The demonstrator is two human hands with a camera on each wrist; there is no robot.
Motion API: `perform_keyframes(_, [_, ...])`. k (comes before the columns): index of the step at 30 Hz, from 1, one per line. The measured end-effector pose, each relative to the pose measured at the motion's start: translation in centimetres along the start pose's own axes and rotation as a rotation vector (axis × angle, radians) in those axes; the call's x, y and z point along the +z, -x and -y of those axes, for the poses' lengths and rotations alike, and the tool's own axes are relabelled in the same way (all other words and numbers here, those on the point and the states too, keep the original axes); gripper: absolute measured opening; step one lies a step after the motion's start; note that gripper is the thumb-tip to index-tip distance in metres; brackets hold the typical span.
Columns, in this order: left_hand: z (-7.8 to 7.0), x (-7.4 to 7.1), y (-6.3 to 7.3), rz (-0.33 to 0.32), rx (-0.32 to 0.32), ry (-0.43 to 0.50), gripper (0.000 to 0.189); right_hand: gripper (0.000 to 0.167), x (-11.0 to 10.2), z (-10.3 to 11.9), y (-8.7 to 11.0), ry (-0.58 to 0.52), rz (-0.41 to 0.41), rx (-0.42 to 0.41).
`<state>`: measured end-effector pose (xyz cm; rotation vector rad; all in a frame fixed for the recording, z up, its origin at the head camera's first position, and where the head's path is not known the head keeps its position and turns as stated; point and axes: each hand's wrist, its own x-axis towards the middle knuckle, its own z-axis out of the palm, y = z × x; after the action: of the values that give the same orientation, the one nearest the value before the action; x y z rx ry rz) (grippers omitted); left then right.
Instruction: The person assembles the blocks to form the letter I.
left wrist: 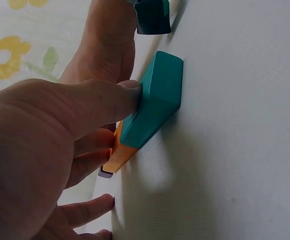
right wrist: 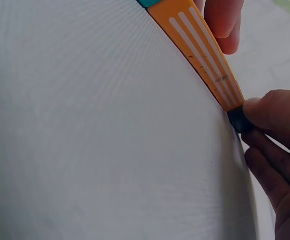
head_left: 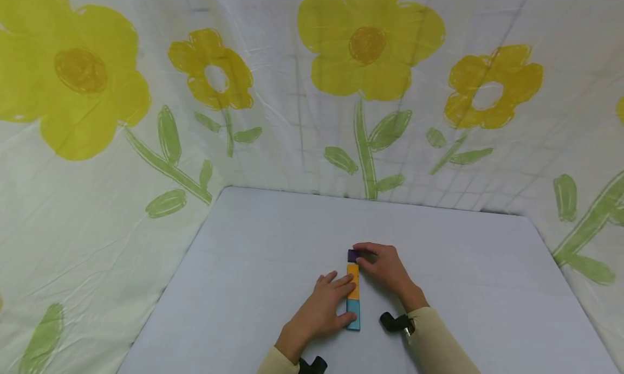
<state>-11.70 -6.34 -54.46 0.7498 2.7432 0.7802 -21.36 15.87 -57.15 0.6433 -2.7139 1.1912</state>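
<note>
Three blocks lie end to end in a straight row: a teal block (head_left: 353, 307) nearest me, an orange block (head_left: 353, 269) in the middle, and a small dark purple block (head_left: 352, 256) at the far end. White stripes run along the orange block (right wrist: 197, 55) in the right wrist view. My left hand (head_left: 319, 311) rests over the row from the left, thumb pressing the teal block (left wrist: 160, 90) and fingertips on the orange one. From the right, my right hand (head_left: 390, 268) pinches the purple block (right wrist: 239, 120) between thumb and fingers, against the orange block's end.
The white table (head_left: 273, 227) reaches back to a hanging cloth (head_left: 278, 130) printed with yellow flowers, which also runs along both sides. Black devices are strapped at both wrists, one (head_left: 396, 322) just right of the row.
</note>
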Motion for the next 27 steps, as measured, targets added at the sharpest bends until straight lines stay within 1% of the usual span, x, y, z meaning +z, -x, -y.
perform_keyframes(10, [-0.08,-0.10,0.08,0.008,-0.014,0.000,0.061,0.033,-0.04,0.20,0.22,-0.010,0.001,0.003])
perform_keyframes(27, [-0.18,-0.18,0.12,0.007,-0.011,-0.013,0.061,0.033,0.12,-0.13,0.27,0.008,-0.009,-0.017])
